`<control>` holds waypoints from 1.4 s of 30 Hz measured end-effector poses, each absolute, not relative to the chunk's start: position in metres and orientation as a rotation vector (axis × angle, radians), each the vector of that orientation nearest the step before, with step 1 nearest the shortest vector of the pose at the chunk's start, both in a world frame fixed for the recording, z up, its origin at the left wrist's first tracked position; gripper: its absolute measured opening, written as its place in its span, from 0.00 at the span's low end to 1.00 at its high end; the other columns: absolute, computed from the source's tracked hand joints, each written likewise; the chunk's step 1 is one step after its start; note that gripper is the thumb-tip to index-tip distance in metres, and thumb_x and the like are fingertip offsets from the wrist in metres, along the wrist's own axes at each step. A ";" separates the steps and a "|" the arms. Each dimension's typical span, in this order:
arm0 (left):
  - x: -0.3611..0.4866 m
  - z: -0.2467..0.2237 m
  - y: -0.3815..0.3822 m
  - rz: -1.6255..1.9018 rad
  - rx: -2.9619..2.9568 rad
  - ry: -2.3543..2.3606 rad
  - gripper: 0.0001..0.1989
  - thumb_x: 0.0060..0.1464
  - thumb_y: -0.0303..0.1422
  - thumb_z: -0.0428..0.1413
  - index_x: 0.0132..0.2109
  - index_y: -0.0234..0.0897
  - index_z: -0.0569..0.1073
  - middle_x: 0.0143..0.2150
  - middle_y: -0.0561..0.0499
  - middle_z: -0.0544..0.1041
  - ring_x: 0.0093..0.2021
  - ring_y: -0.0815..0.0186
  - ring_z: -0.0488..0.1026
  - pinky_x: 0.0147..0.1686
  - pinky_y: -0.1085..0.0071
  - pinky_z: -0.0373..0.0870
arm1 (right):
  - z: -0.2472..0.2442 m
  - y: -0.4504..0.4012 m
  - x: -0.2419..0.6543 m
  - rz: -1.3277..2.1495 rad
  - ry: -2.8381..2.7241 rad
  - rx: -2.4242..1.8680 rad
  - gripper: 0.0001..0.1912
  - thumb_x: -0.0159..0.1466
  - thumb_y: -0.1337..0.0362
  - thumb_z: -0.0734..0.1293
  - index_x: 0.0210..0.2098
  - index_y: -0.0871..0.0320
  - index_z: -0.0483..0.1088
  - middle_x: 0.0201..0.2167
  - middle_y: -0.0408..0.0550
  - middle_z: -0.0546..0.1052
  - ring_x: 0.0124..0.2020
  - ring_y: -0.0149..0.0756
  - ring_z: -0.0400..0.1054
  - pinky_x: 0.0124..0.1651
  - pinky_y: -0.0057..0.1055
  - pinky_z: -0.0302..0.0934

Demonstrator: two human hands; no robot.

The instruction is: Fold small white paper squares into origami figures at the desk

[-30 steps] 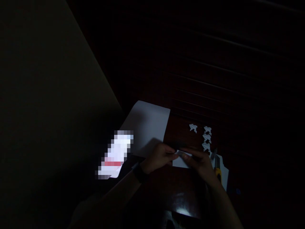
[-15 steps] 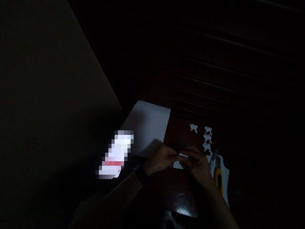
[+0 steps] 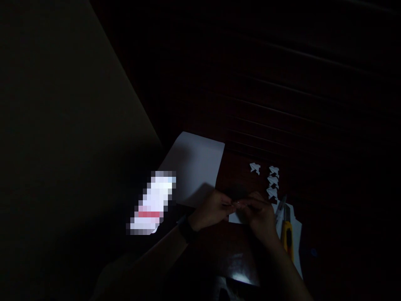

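My left hand [image 3: 214,207], with a dark watch [image 3: 187,230] on its wrist, and my right hand [image 3: 259,212] meet over the dark table. Their fingertips pinch a small white piece of paper [image 3: 234,218], which shows below and between them. Most of that paper is hidden by the fingers, and its folds are too dark to make out. Beyond my right hand lie several small folded paper figures [image 3: 272,182], with another folded figure [image 3: 255,168] to their left.
A large white sheet [image 3: 200,163] lies left of my hands. A bright, blurred-out screen [image 3: 153,202] stands beside it. Right of my right forearm, a yellow utility knife [image 3: 287,238] and a pointed blade-like tool [image 3: 281,209] rest on white papers [image 3: 296,238]. A wall [image 3: 62,104] rises at left.
The fingers of both hands have shifted slightly over the small paper, and less of its upper part shows between them. Everything else stays where it was.
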State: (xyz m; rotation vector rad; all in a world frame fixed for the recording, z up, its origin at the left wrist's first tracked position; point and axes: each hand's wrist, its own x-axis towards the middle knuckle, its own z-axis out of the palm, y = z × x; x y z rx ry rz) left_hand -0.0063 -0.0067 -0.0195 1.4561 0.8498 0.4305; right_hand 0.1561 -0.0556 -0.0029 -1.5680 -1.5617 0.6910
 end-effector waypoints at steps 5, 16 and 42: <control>-0.007 -0.013 -0.006 0.457 1.358 0.865 0.18 0.50 0.43 0.54 0.25 0.31 0.72 0.19 0.54 0.69 0.20 0.73 0.66 0.19 0.78 0.59 | 0.001 -0.055 0.158 0.728 -1.591 -1.517 0.06 0.57 0.66 0.67 0.31 0.51 0.76 0.29 0.45 0.74 0.34 0.38 0.66 0.37 0.34 0.59; -0.013 -0.002 -0.002 0.391 1.126 0.774 0.12 0.44 0.36 0.59 0.22 0.31 0.70 0.19 0.56 0.66 0.22 0.74 0.65 0.22 0.77 0.64 | 0.005 -0.055 0.163 0.796 -1.435 -1.619 0.06 0.54 0.60 0.69 0.24 0.54 0.76 0.23 0.45 0.75 0.27 0.36 0.67 0.31 0.32 0.61; -0.024 0.001 0.004 0.368 0.958 0.737 0.10 0.41 0.34 0.61 0.23 0.31 0.71 0.22 0.54 0.69 0.22 0.73 0.67 0.24 0.75 0.66 | 0.013 -0.053 0.174 0.952 -1.312 -1.802 0.15 0.52 0.53 0.68 0.21 0.59 0.75 0.17 0.44 0.74 0.18 0.31 0.64 0.19 0.25 0.56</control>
